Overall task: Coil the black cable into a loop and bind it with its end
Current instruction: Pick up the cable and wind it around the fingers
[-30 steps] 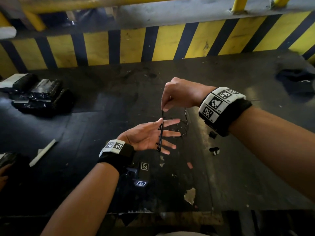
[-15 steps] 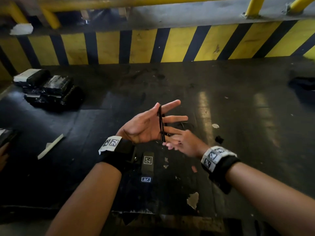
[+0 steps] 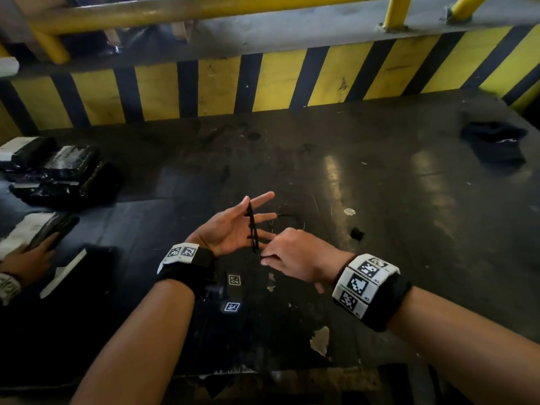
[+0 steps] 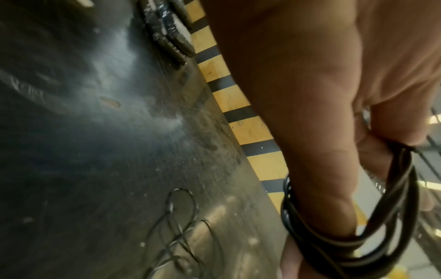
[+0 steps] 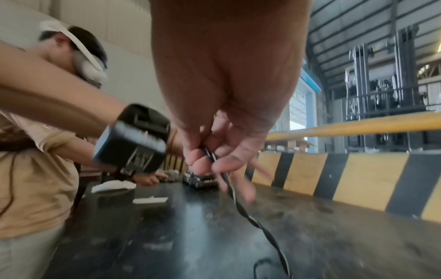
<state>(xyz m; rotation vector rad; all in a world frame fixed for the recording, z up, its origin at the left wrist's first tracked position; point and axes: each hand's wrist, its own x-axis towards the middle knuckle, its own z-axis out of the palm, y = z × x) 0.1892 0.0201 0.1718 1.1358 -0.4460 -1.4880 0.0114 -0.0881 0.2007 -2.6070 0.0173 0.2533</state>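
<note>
One black cable (image 3: 252, 226) is present. It is thin, glossy and dark; several turns are wound round the straight fingers of the left hand (image 3: 230, 229), which is held palm up above the desk (image 3: 394, 200). In the left wrist view the turns (image 4: 391, 222) lie side by side as a flat band across the fingers; the exact count of turns cannot be told. The left hand is spread wide, fingers extended, carrying the coil and not clenching it.

The right hand (image 3: 295, 255) sits just below and beside the left fingers, its thumb and fingertips pinching the free run of the cable (image 5: 210, 156). From that pinch the cable drops, twisted, to the desk surface, where the slack lies in loose irregular loops (image 4: 181, 226).

The desk is dark, scuffed and reflective, with chipped patches near its front edge. Two wristbands with black-and-white coded markers are worn, one on each forearm. At far left lies a stack of black wrapped packs (image 3: 58, 176); the number in it cannot be told. One dark cloth item (image 3: 493, 144) lies at far right. A second person's hand (image 3: 32, 258) rests at the left edge. Behind the desk runs a yellow-and-black striped barrier (image 3: 263, 83) under a yellow rail (image 3: 190, 10).
</note>
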